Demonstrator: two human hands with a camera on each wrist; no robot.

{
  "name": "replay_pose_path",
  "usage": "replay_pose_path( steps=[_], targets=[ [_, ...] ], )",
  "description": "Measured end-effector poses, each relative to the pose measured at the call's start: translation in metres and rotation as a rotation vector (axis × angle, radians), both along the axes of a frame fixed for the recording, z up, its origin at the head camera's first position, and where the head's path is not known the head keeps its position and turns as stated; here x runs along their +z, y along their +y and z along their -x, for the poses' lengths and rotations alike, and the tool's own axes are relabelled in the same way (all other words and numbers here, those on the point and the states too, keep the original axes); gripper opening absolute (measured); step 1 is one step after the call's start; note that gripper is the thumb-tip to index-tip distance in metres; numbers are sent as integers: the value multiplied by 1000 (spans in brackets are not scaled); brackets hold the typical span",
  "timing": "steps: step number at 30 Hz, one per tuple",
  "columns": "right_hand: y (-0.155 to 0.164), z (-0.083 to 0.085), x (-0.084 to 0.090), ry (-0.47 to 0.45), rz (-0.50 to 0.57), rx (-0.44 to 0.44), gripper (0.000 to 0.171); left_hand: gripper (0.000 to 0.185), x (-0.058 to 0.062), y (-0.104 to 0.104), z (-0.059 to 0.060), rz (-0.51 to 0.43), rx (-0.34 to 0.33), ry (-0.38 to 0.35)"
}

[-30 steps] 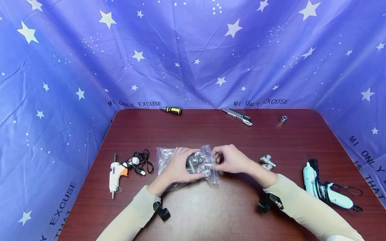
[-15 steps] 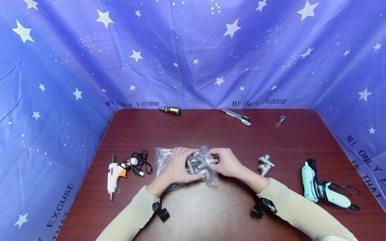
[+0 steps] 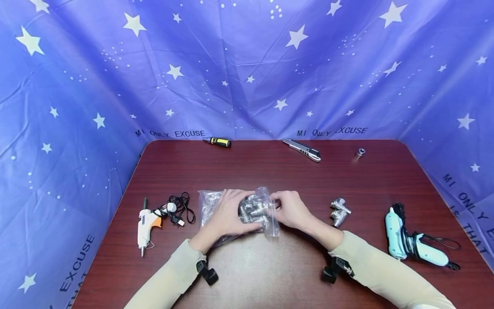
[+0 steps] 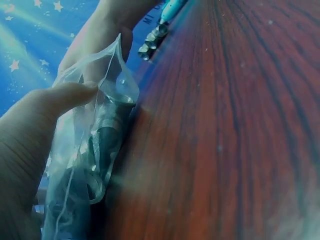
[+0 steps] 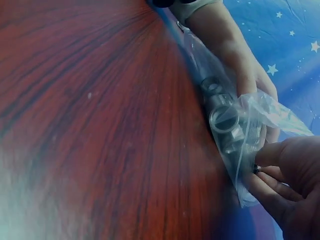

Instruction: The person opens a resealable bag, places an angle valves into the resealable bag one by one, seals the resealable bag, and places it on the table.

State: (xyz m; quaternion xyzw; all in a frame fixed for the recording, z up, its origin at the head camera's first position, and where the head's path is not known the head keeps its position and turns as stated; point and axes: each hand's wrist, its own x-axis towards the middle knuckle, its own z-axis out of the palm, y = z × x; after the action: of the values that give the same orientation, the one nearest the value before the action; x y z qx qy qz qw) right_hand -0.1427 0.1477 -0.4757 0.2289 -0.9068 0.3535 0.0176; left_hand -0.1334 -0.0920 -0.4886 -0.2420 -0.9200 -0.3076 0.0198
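A clear zip bag (image 3: pixel 210 201) full of shiny metal pipe fittings (image 3: pixel 247 210) lies on the table, its mouth facing right. From above, my left hand (image 3: pixel 227 214) grips it, thumb along the near side and fingers over the far side. My right hand (image 3: pixel 293 210) is at the mouth with curled fingers. In the right wrist view, a small dark, glinting bit of a fitting (image 5: pixel 257 169) shows between its fingers at the bag's edge; most of that piece is hidden. The left wrist view shows the left thumb (image 4: pixel 75 94) on the plastic.
More metal fittings (image 3: pixel 339 211) lie right of the bag. A white glue gun (image 3: pixel 145 227) with a black cord is at left, a light-blue glue gun (image 3: pixel 409 242) at right. Along the back lie a screwdriver (image 3: pixel 219 142), a utility knife (image 3: pixel 302 150) and a small metal part (image 3: pixel 360 152).
My right hand has shifted slightly left and stays at the bag's mouth, uncovering more of the loose fittings. The left hand keeps its grip. The head view has shifted a little.
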Motion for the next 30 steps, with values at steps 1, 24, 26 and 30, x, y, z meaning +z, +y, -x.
replay_pose_path(
  steps=[1, 24, 26, 30],
  targets=[
    [0, 0, 0, -23, 7, 6, 7, 94, -1, 0, 0, 3, 11, 3],
    [109, 27, 49, 88, -163, -108, 14, 83, -4, -2, 1, -89, 13, 72],
    [125, 27, 54, 89, -220, -138, 13, 80, -3, -2, 1, -118, 8, 73],
    [150, 24, 59, 49, -329, -171, 7, 76, -2, -2, 0, -161, -4, 86]
  ],
)
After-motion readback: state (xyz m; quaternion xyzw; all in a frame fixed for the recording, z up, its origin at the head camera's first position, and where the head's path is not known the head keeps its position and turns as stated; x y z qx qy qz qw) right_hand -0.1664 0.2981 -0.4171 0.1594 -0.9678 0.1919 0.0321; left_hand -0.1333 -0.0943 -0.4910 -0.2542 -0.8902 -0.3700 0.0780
